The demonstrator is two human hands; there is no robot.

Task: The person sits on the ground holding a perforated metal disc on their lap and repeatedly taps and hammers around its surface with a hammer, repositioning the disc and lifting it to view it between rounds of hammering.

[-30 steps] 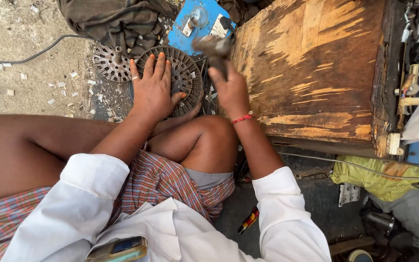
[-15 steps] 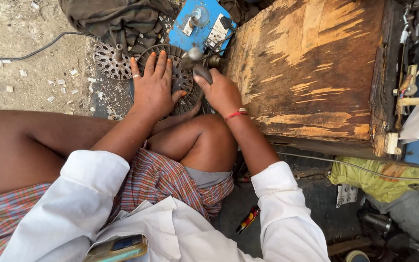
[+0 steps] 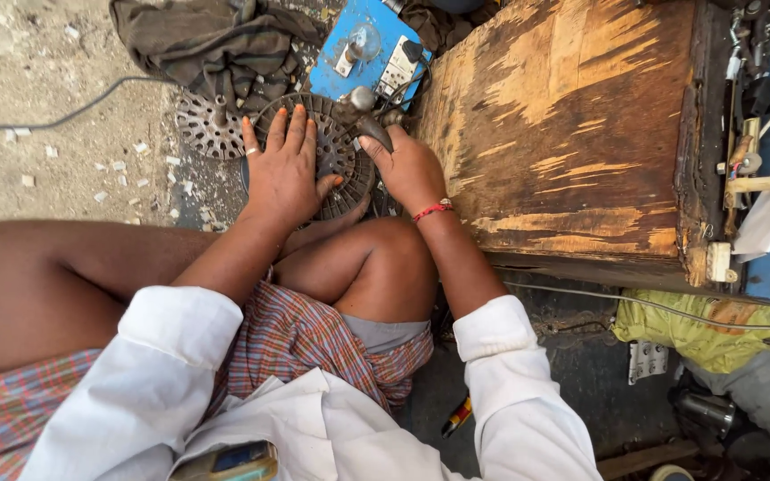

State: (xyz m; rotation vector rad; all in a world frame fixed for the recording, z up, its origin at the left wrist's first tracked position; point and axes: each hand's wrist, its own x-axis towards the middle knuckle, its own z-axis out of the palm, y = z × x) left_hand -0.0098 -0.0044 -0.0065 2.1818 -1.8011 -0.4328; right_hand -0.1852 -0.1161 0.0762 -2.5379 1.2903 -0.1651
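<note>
A round dark metal disc with radial slots (image 3: 336, 151) lies on the ground in front of my bent knee. My left hand (image 3: 282, 169) presses flat on it, fingers spread, a ring on one finger. My right hand (image 3: 407, 165), with a red thread on the wrist, grips the dark handle of a hammer (image 3: 360, 111). The hammer's steel head rests on or just above the disc's far side.
A second slotted disc (image 3: 202, 129) lies to the left, partly under a dark cloth (image 3: 207, 40). A blue electrical board (image 3: 372, 49) sits beyond. A worn wooden box (image 3: 572, 125) stands to the right. A cable (image 3: 64, 116) crosses the dusty ground.
The hammer was raised and blurred a second ago; my right hand has brought it down onto the disc. My left hand has stayed flat on the disc.
</note>
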